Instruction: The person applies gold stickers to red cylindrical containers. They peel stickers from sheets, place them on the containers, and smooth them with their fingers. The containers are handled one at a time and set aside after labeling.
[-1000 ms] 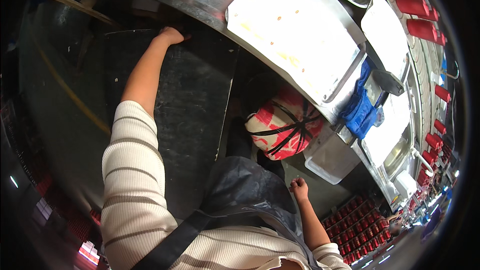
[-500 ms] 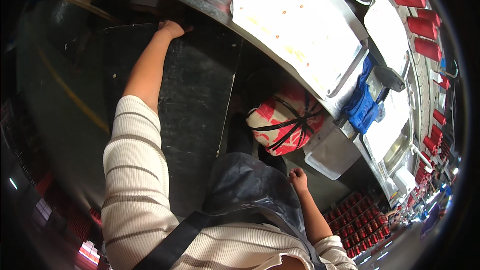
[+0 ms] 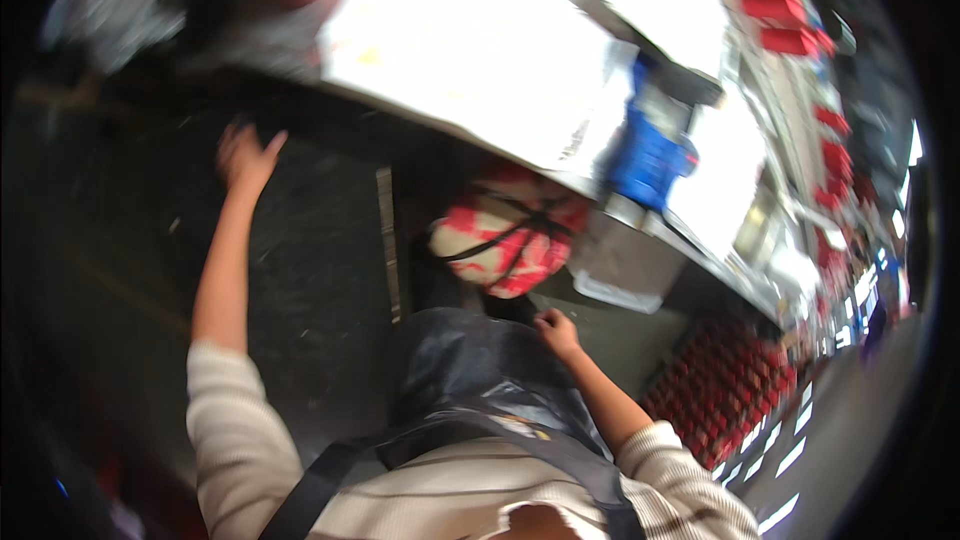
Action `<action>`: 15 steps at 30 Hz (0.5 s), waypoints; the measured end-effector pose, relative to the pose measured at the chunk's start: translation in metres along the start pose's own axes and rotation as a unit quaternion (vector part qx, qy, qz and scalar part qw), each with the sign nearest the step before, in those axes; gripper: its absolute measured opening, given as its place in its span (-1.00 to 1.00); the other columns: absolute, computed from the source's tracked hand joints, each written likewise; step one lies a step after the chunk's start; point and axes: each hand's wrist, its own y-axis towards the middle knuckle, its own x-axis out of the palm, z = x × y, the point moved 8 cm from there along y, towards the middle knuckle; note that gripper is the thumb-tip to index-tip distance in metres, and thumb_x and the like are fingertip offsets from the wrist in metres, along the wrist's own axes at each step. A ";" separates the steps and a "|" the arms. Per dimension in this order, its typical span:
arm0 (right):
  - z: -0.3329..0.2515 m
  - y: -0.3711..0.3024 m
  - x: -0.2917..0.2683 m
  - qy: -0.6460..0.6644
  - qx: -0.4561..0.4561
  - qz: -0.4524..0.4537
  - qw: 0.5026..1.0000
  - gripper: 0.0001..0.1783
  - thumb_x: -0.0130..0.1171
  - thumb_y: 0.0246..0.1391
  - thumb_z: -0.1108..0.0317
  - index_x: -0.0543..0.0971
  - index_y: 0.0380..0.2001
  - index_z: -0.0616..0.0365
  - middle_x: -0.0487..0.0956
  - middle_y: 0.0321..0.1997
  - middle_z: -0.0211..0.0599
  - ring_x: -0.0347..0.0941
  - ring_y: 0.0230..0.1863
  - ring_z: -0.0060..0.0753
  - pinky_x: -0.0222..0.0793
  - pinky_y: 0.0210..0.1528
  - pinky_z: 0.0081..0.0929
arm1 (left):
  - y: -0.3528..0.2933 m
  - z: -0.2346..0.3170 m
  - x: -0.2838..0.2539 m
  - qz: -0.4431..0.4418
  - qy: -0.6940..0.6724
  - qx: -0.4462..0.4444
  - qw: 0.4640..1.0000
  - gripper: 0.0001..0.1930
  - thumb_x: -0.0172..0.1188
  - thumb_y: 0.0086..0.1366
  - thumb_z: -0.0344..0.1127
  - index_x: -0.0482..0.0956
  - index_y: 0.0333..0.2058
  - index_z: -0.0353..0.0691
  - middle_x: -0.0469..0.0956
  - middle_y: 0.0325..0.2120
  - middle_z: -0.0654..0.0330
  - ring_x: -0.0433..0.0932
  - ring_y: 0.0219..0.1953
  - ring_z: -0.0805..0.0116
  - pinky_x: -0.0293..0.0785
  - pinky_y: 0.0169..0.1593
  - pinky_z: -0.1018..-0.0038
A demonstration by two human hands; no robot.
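My left hand [image 3: 248,155] is stretched forward over the far part of a large black flat board [image 3: 310,250]. Its thumb sticks out from the fingers, which are smeared by motion; nothing shows in the hand. Beside my black apron [image 3: 480,360], my right hand [image 3: 557,330] is held low with curled fingers and no visible object. Just beyond it, under the bench edge, is a round red and cream patterned cushion [image 3: 512,235] crossed by black straps, apparently on a stool.
A metal workbench runs from upper left to lower right, bearing a brightly lit white tray [image 3: 460,50] and a blue cloth-like item [image 3: 645,160]. Below are a translucent bin [image 3: 625,260] and rows of red parts [image 3: 720,390]. Red blocks [image 3: 775,8] line the far side.
My left hand has come off the board's far edge and its thumb has spread. The view has swung, so the bench and cushion appear further left. My right hand stays curled by the apron.
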 end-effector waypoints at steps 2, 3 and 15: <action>-0.033 -0.006 -0.007 -0.025 0.029 0.000 0.999 -0.76 0.23 0.14 0.18 0.64 -0.24 0.10 0.67 -0.30 -0.23 0.61 -0.26 -0.31 0.51 -0.15 -0.33 | -0.057 0.005 0.009 -0.125 -0.013 -0.107 0.986 -0.13 0.29 0.00 0.43 0.56 0.06 -0.21 0.39 0.21 -0.16 0.32 0.29 -0.11 0.29 0.29 0.08; -0.045 -0.008 -0.013 -0.034 0.029 -0.010 0.999 -0.76 0.21 0.12 0.20 0.64 -0.23 0.10 0.67 -0.26 -0.18 0.62 -0.18 -0.21 0.50 -0.08 -0.27 | -0.085 0.009 0.023 -0.182 -0.029 -0.155 0.970 -0.06 0.29 -0.07 0.50 0.52 0.11 -0.15 0.32 0.26 -0.18 0.28 0.30 -0.15 0.27 0.30 0.00; -0.035 0.022 -0.064 0.082 -0.032 0.138 0.986 -0.71 0.23 0.06 0.25 0.52 -0.22 0.21 0.59 -0.17 0.02 0.51 -0.02 0.10 0.43 0.03 -0.11 | -0.142 0.036 0.084 -0.144 0.103 -0.196 0.964 -0.03 0.24 0.07 0.44 0.35 0.20 -0.29 0.00 0.40 -0.23 0.09 0.37 -0.35 0.13 0.28 -0.24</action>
